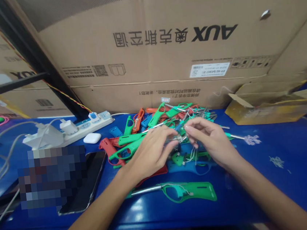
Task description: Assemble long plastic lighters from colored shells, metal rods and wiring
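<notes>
Over a heap of long-necked gas lighter parts, both hands meet at close range. My left hand (154, 148) pinches a small, clear-looking piece with metal at its end between thumb and fingers; its exact kind is unclear. The fingers of my right hand (209, 138) are pressed together just beside it, and whatever they hold is too small to make out. Below the hands lie thin white wires (193, 155) and a blue lighter shell (188, 168). Nearer to me, a green lighter shell (201, 190) with a metal tube (147, 190) rests on the blue table (234, 209).
A white power strip (89, 127) with chargers, a white earphone case (92, 138) and a dark phone-like slab (90, 180) are on the left. An open carton (268, 112) stands at right, near small whitish bits (252, 140). Large cardboard (148, 68) walls the back.
</notes>
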`<state>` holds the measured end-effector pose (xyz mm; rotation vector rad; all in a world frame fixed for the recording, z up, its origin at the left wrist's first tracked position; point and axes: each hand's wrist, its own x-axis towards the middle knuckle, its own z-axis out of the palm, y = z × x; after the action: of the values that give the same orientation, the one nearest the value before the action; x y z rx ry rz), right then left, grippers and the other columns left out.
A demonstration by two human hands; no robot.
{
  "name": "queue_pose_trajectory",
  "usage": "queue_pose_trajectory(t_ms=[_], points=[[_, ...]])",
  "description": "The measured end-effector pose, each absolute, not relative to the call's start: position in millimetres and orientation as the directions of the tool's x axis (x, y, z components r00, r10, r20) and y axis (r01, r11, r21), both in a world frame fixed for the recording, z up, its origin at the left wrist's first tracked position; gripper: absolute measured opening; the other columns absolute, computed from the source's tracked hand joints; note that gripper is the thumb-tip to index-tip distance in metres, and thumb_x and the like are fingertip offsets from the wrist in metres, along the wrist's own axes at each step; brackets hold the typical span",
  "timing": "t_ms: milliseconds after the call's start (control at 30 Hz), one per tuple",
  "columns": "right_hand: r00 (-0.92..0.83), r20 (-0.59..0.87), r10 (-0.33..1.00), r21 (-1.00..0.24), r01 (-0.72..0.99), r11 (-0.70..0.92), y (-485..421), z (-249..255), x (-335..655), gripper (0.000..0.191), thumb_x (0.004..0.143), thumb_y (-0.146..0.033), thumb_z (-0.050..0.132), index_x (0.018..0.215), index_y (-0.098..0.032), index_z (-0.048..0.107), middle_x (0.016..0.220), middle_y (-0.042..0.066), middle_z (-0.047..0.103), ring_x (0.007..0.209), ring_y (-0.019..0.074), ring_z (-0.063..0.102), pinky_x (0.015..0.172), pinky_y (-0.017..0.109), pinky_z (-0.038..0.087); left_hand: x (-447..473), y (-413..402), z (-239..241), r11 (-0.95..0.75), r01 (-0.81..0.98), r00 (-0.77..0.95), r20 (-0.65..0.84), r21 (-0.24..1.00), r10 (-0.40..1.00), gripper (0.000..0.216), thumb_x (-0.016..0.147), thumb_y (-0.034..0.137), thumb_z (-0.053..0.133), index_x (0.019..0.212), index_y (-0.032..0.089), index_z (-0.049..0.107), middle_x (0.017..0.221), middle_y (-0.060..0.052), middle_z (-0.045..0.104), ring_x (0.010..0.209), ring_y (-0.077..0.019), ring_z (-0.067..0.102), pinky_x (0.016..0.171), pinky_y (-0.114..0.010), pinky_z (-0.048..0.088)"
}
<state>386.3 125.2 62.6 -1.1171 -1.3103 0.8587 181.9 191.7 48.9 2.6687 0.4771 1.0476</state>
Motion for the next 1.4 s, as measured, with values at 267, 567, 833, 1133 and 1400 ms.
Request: queue_pose_trajectory(t_ms=[267, 567, 833, 1133, 1400], points=[[0.053, 0.263, 0.963, -0.959, 0.128, 0.255, 121, 68, 389, 0.023, 0.091, -0.043, 0.074, 0.093, -0.021, 0.068, 0.073, 0.000, 0.067, 0.057, 0.0107, 0.055, 0.051, 0.024, 0.045, 182, 191, 51, -0.921, 0.214, 0.680, 0.627, 0.325, 0.379, 0.017, 0.108, 0.029, 0.048, 0.122, 0.021, 0.053, 0.108, -0.006, 0.067, 0.098, -0.0214, 0.063, 0.089, -0.038, 0.048], [0.009, 0.240, 0.971, -0.969, 0.071, 0.238, 121, 62, 388, 0.017, 0.092, -0.041, 0.073, 0.093, -0.024, 0.072, 0.073, -0.002, 0.061, 0.057, 0.0097, 0.050, 0.049, 0.023, 0.041, 181, 192, 53, -0.922, 0.198, 0.671, 0.640, 0.334, 0.376, 0.018, 0.107, 0.031, 0.048, 0.121, 0.022, 0.055, 0.108, -0.006, 0.069, 0.098, -0.0221, 0.063, 0.089, -0.039, 0.049], [0.013, 0.236, 0.972, -0.971, 0.046, 0.235, 122, 58, 385, 0.019, 0.092, -0.043, 0.073, 0.092, -0.024, 0.071, 0.074, -0.002, 0.059, 0.058, 0.0100, 0.050, 0.048, 0.023, 0.042, 181, 193, 55, -0.928, 0.183, 0.677, 0.643, 0.323, 0.357, 0.015, 0.106, 0.028, 0.052, 0.119, 0.023, 0.055, 0.107, -0.005, 0.069, 0.099, -0.0216, 0.064, 0.089, -0.037, 0.048], [-0.019, 0.252, 0.968, -0.963, 0.098, 0.252, 119, 63, 385, 0.019, 0.093, -0.042, 0.073, 0.092, -0.023, 0.071, 0.072, -0.002, 0.061, 0.056, 0.0096, 0.053, 0.049, 0.023, 0.046, 181, 193, 57, -0.933, 0.175, 0.664, 0.662, 0.315, 0.348, 0.013, 0.106, 0.026, 0.050, 0.118, 0.023, 0.054, 0.106, -0.005, 0.070, 0.099, -0.0214, 0.065, 0.088, -0.037, 0.047], [-0.074, 0.263, 0.962, -0.955, 0.120, 0.270, 117, 69, 385, 0.019, 0.094, -0.040, 0.070, 0.091, -0.022, 0.070, 0.078, -0.001, 0.066, 0.058, 0.0098, 0.057, 0.052, 0.024, 0.050, 181, 194, 54, -0.938, 0.147, 0.667, 0.669, 0.313, 0.328, 0.011, 0.108, 0.025, 0.047, 0.117, 0.022, 0.052, 0.103, -0.005, 0.066, 0.093, -0.0200, 0.062, 0.081, -0.035, 0.049]])
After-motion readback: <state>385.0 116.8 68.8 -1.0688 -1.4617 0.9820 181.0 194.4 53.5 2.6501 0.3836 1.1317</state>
